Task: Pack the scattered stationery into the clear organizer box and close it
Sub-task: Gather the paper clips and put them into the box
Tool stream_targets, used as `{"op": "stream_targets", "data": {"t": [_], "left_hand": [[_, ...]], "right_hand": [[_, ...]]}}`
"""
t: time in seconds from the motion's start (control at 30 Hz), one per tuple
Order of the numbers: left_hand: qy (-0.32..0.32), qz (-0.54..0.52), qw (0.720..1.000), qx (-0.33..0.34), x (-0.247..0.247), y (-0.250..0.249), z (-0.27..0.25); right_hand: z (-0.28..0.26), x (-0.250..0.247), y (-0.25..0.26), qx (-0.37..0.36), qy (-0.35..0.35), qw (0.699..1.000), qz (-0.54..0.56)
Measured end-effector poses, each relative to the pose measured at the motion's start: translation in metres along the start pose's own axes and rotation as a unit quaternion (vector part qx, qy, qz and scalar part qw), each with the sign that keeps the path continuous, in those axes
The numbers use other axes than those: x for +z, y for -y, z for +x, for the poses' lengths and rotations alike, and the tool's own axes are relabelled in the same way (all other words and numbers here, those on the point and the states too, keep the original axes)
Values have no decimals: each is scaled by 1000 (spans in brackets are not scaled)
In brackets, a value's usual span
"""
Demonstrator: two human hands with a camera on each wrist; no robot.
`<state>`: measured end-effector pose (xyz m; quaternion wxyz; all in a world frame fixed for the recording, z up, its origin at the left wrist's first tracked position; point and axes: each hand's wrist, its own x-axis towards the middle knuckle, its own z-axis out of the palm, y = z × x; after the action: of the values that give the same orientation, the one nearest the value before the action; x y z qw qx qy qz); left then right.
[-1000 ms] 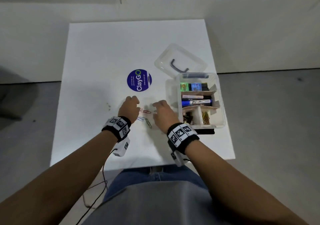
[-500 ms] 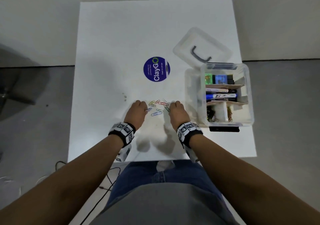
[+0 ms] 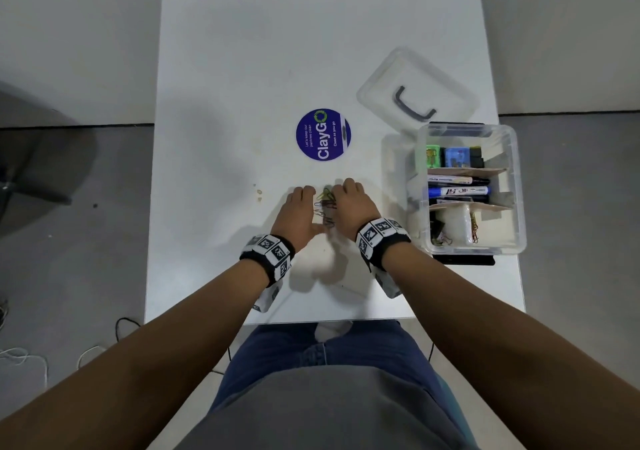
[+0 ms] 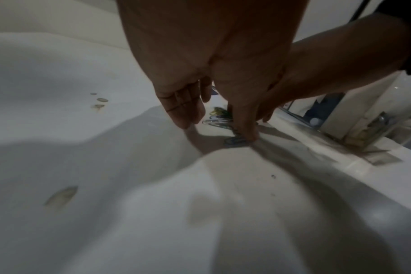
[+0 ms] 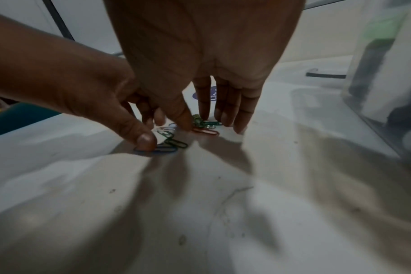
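Note:
Several coloured paper clips (image 3: 325,204) lie bunched on the white table (image 3: 225,103), between my two hands. My left hand (image 3: 301,207) sits on their left with straight fingers, and its thumb presses a blue clip (image 5: 162,149). My right hand (image 3: 349,200) closes them in from the right, fingertips (image 5: 225,120) on the table beside a red clip (image 5: 204,131). Neither hand holds a clip. The clear organizer box (image 3: 517,207) stands open at the right with markers (image 3: 457,191), small coloured items (image 3: 433,157) and clips (image 3: 473,231) in its compartments. Its lid (image 3: 419,100) lies behind it.
A round blue ClayGO sticker (image 3: 323,134) lies beyond the hands. Small stains (image 3: 258,193) mark the table left of them. A flat black object (image 3: 464,260) pokes out under the box's near side. The table's front edge (image 3: 329,321) is close to my lap.
Both hands have slid towards each other. The clips, spread apart earlier, are now pushed into one tight pile between them.

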<state>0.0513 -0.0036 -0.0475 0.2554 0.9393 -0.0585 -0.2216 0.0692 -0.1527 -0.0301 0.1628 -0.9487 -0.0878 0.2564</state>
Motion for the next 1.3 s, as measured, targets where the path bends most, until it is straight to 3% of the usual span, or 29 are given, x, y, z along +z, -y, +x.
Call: {"op": "stream_targets", "data": {"t": [0.17, 0.47, 0.67, 0.93, 1.17, 1.3], "left_hand": [[13, 24, 999, 17, 1, 0, 5], [21, 95, 992, 74, -3, -1, 14], [38, 127, 990, 57, -7, -1, 15], [54, 157, 986, 9, -8, -6, 12], [45, 117, 992, -15, -7, -19, 6], [-12, 7, 1000, -1, -17, -40, -5]], "right_hand": [[-5, 8, -1, -40, 0, 999, -26], [-4, 6, -10, 6, 23, 1000, -20], [-8, 2, -22, 81, 14, 996, 27], [-11, 16, -11, 61, 2, 998, 20], [-4, -6, -18, 69, 29, 996, 45], [-19, -34, -24, 104, -56, 984, 131]]}}
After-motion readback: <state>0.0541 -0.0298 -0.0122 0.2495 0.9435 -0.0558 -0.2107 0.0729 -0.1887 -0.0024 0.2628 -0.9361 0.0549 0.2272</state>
